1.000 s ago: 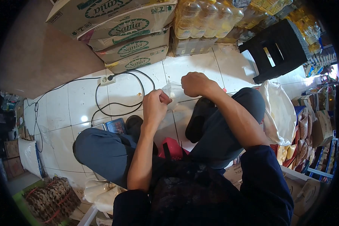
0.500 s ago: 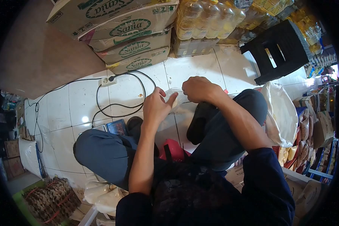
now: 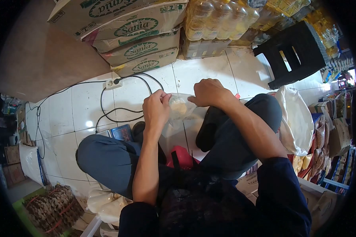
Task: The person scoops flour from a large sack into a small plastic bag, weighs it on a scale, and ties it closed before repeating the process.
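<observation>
Between my hands hangs a clear plastic bag point(image 3: 179, 107) with something pale in it that I cannot make out further. My left hand point(image 3: 157, 107) is closed on the bag's left edge, thumb pressed to the fingers. Across from it, my right hand point(image 3: 212, 93) pinches the opposite upper edge with curled fingers. The bag is held above the tiled floor, in front of my knees. Below it, near my lap, lies a bright pink object point(image 3: 180, 157), partly hidden by a dark strap.
A power strip point(image 3: 113, 84) with a looping black cable lies on the white tiles. Stacked Sania cartons point(image 3: 140, 51) and wrapped oil bottles point(image 3: 219, 19) stand ahead. At right are a black stool point(image 3: 294, 55) and a white sack point(image 3: 293, 122). A blue box point(image 3: 122, 132) sits by my left knee.
My left hand has moved slightly left and its fingers have closed on the bag's edge. The bag is now spread wider between both hands. My right hand has barely moved.
</observation>
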Demonstrator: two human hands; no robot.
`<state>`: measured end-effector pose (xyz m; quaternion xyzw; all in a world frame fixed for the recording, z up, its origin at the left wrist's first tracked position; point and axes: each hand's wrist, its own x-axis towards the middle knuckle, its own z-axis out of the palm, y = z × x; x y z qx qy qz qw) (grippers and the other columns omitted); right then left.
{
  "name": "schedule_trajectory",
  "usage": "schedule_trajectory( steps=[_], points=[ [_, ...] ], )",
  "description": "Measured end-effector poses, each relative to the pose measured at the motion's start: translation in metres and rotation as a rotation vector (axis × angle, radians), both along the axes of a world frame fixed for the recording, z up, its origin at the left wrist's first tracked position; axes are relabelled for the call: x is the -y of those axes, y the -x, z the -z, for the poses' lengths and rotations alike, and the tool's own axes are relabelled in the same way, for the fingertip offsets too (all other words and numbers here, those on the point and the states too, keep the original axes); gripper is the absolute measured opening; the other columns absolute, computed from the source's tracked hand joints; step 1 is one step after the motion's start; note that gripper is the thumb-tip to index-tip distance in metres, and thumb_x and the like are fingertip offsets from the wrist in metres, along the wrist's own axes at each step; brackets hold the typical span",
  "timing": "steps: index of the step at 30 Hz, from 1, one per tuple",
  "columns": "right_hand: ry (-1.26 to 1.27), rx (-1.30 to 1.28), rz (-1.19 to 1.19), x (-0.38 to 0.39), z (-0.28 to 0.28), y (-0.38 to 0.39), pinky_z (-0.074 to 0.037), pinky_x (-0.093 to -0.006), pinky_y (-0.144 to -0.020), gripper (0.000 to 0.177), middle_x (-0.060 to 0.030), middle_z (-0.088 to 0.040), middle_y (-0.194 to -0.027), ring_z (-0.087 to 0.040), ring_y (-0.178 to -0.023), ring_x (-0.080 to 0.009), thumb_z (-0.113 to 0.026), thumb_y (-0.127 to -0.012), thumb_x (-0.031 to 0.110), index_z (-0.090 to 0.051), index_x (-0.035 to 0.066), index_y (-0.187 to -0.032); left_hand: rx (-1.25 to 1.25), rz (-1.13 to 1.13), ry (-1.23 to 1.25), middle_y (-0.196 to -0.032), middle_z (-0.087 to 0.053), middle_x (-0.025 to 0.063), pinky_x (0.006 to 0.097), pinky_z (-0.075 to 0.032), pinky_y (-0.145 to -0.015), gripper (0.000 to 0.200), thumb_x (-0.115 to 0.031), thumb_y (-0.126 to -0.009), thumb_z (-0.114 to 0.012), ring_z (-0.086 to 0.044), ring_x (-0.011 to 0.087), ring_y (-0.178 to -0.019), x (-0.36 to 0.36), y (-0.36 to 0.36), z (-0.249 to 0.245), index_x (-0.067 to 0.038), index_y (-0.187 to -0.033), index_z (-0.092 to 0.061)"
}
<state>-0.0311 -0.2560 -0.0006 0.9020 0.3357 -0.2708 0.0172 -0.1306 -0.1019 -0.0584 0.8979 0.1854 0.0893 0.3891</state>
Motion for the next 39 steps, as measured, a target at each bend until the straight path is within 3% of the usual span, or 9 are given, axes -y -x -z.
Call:
schedule_trajectory(
  steps=[5, 8, 15, 20, 24, 28, 32, 38, 39],
  points=[
    [0.072, -0.081, -0.077, -0.002, 0.018, -0.002, -0.051, -0.0409, -0.075, 0.023, -0.0220, -0.066, -0.090, -0.065, -0.088, -0.0340, -0.056, -0.067, 0.006, -0.068, 0.000, -0.085, -0.002, -0.008, 0.057, -0.063, -0.061, 0.0145, 0.0391, -0.045, -0.058, 0.018, -0.017, -0.082, -0.065, -0.060, 0.0327, -0.059, -0.004, 0.000, -0.006, -0.001, -0.073, -0.060],
    [0.082, -0.067, -0.092, -0.001, 0.020, -0.007, -0.051, -0.0406, -0.075, 0.023, -0.0225, -0.066, -0.089, -0.065, -0.087, -0.0345, -0.056, -0.066, 0.004, -0.068, -0.001, -0.085, -0.054, 0.003, 0.028, -0.061, -0.061, 0.0126, 0.0348, -0.046, -0.057, 0.019, -0.018, -0.080, -0.067, -0.061, 0.0247, -0.058, -0.006, 0.000, -0.012, 0.000, -0.078, -0.062],
    [0.096, -0.083, -0.077, -0.003, 0.016, -0.004, -0.051, -0.0409, -0.074, 0.023, -0.0226, -0.066, -0.088, -0.065, -0.086, -0.0347, -0.056, -0.065, 0.003, -0.068, -0.001, -0.084, -0.229, 0.047, -0.151, -0.066, -0.062, 0.0147, 0.0384, -0.049, -0.064, 0.017, -0.016, -0.075, -0.068, -0.064, 0.0276, -0.067, -0.009, 0.015, -0.006, -0.002, -0.082, -0.060],
    [0.103, -0.039, -0.102, 0.005, 0.018, -0.004, -0.050, -0.0436, -0.074, 0.020, -0.0246, -0.065, -0.082, -0.064, -0.083, -0.0374, -0.058, -0.079, 0.014, -0.067, -0.004, -0.081, -0.170, 0.023, -0.043, -0.073, -0.065, 0.0178, 0.0437, -0.049, -0.067, 0.010, -0.007, -0.075, -0.061, -0.063, 0.0365, -0.076, -0.020, 0.013, -0.012, -0.004, -0.084, -0.059],
    [0.054, 0.019, -0.037, 0.005, 0.010, -0.005, -0.052, -0.0411, -0.075, 0.020, -0.0246, -0.065, -0.087, -0.065, -0.086, -0.0344, -0.057, -0.066, 0.002, -0.068, -0.003, -0.081, -0.140, 0.007, -0.075, -0.069, -0.064, 0.0164, 0.0410, -0.049, -0.065, 0.008, -0.006, -0.075, -0.061, -0.063, 0.0341, -0.071, -0.017, 0.013, -0.011, -0.004, -0.084, -0.060],
    [-0.029, -0.029, -0.137, 0.007, 0.016, 0.004, -0.049, -0.0457, -0.074, 0.020, -0.0241, -0.065, -0.080, -0.064, -0.080, -0.0386, -0.058, -0.080, 0.015, -0.066, -0.003, -0.081, -0.121, 0.016, -0.077, -0.067, -0.064, 0.0145, 0.0364, -0.048, -0.061, 0.008, -0.004, -0.076, -0.060, -0.063, 0.0288, -0.064, -0.014, 0.012, -0.009, -0.002, -0.083, -0.061],
    [-0.032, -0.098, -0.046, 0.008, 0.017, 0.003, -0.050, -0.0432, -0.080, 0.020, -0.0257, -0.065, -0.088, -0.064, -0.089, -0.0377, -0.056, -0.076, 0.011, -0.067, -0.004, -0.084, -0.131, 0.015, -0.058, -0.068, -0.064, 0.0152, 0.0362, -0.047, -0.061, 0.007, -0.004, -0.076, -0.060, -0.063, 0.0287, -0.064, -0.014, 0.012, -0.011, -0.001, -0.083, -0.060],
    [-0.061, -0.008, -0.003, 0.009, 0.014, 0.002, -0.050, -0.0431, -0.079, 0.021, -0.0250, -0.065, -0.086, -0.064, -0.087, -0.0369, -0.056, -0.080, 0.015, -0.067, -0.002, -0.083, -0.169, 0.086, 0.080, -0.072, -0.066, 0.0140, 0.0341, -0.049, -0.064, 0.022, -0.007, -0.073, -0.061, -0.064, 0.0279, -0.066, -0.032, 0.014, -0.011, -0.002, -0.095, -0.060],
    [-0.063, 0.008, -0.005, 0.010, 0.013, 0.003, -0.050, -0.0430, -0.079, 0.021, -0.0250, -0.065, -0.086, -0.064, -0.087, -0.0369, -0.056, -0.080, 0.015, -0.067, -0.002, -0.083, -0.370, 0.092, 0.194, -0.096, -0.065, 0.0178, 0.0351, -0.049, -0.075, 0.046, -0.011, -0.070, -0.064, -0.064, 0.0304, -0.084, -0.042, 0.013, -0.018, -0.005, -0.114, -0.053]
  ],
)
